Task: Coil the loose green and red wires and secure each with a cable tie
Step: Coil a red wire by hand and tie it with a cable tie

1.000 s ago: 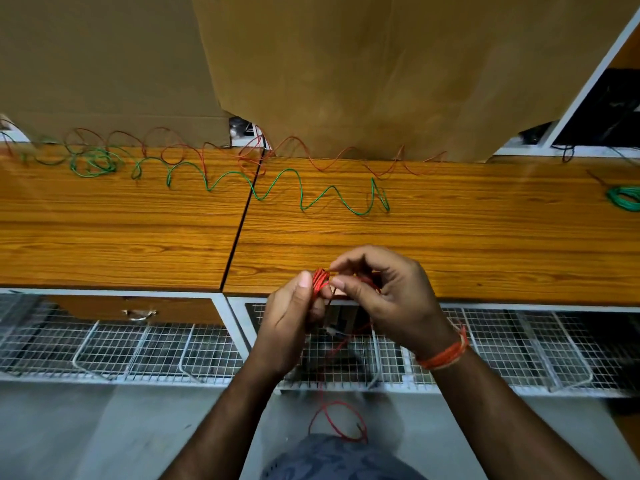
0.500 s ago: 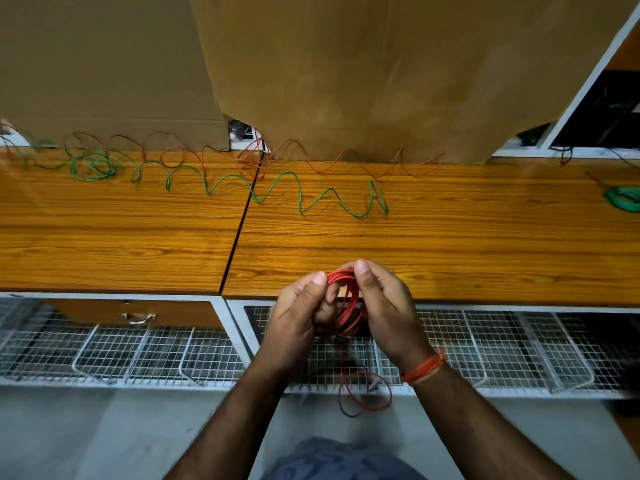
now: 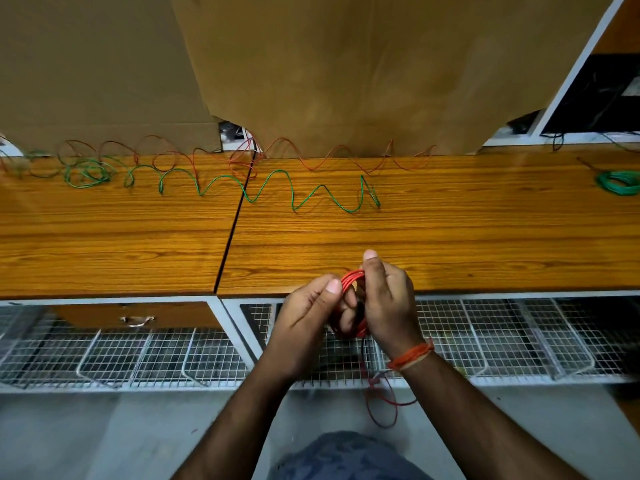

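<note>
While both hands grip red coil (image 3: 351, 277), left hand (image 3: 308, 306), right hand (image 3: 389, 299), coil's middle hidden, tail dangling

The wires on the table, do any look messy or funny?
Yes. The loose green wire zigzags in springy waves across both tabletops, bunching into a tangle at its left end, and a thin red wire squiggles behind it. Only the green coil at far right looks neat.

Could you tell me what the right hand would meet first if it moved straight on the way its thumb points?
Probably nothing soon: right hand points across bare wooden desktop; the wavy loose green wire comes first, though depth is unclear.
</note>
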Demonstrator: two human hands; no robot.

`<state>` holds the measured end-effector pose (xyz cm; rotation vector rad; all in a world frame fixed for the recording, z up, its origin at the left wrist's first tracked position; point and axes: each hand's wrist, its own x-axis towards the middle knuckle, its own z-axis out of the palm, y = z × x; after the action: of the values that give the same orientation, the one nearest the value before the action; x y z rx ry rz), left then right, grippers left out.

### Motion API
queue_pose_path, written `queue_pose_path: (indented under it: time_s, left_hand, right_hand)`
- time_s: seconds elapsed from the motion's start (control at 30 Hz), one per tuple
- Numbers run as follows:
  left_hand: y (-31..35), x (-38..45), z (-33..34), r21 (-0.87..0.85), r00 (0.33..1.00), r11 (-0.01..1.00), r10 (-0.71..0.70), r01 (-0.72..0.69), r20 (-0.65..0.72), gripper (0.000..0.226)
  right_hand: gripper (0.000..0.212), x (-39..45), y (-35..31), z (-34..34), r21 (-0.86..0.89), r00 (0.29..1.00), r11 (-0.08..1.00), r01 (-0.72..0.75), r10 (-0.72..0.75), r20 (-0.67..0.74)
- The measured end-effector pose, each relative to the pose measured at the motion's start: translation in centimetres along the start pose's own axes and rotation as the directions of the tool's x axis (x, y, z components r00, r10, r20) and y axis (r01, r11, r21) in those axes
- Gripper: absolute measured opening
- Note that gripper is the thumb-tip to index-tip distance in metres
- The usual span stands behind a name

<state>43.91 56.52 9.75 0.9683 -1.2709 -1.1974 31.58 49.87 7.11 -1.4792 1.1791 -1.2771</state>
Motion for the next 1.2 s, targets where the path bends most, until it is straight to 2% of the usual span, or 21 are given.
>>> queue_pose_path:
  time_s: [0.13, 0.23, 0.37, 0.47, 0.53, 0.83, 1.07, 1.2]
  left_hand:
    - [0.0, -0.1, 0.4, -0.027, 1.000, 1.000, -0.004, 0.004, -0.003, 0.035]
    - [-0.4, -0.3, 1.6, -0.242, 0.998, 0.969, -0.057, 0.047, -0.034, 0.033]
    - [-0.5, -0.1, 2.8, -0.528, 0.988, 0.840, -0.154, 0.129, -0.004, 0.027]
    - [0.0, 0.4, 2.7, -0.642, 0.962, 0.725, -0.260, 0.250, 0.081, 0.043]
    - [0.1, 0.7, 2.9, -0.641, 0.943, 0.704, -0.317, 0.305, 0.101, 0.052]
    - [-0.1, 1.0, 6.4, -0.664, 0.930, 0.680, -0.362, 0.311, 0.064, 0.041]
    - [0.1, 1.3, 10.3, -0.680, 0.919, 0.674, -0.395, 0.288, -0.003, 0.039]
    - [-0.2, 1.3, 11.8, -0.699, 0.909, 0.654, -0.416, 0.289, -0.013, 0.039]
  right_hand:
    - [0.087, 0.1, 0.0, -0.3, -0.031, 0.999, 0.999, 0.036, -0.035, 0.018]
    - [0.080, 0.0, -0.4, -0.7, -0.070, 0.997, 0.995, 0.074, -0.074, -0.005]
    - [0.071, -0.3, -1.0, -1.1, -0.113, 0.992, 0.986, 0.123, -0.127, -0.026]
    - [0.059, -0.5, -0.9, -1.4, -0.148, 0.986, 0.978, 0.150, -0.159, -0.052]
    - [0.062, -0.6, -0.7, -1.8, -0.162, 0.985, 0.974, 0.158, -0.167, -0.044]
    - [0.049, -0.5, -0.2, -4.9, -0.162, 0.958, 0.954, 0.251, -0.269, -0.102]
    - [0.045, -0.5, 0.2, -8.4, -0.211, 0.865, 0.864, 0.458, -0.488, -0.121]
    - [0.050, -0.8, 0.8, -9.8, -0.174, 0.893, 0.891, 0.420, -0.440, -0.097]
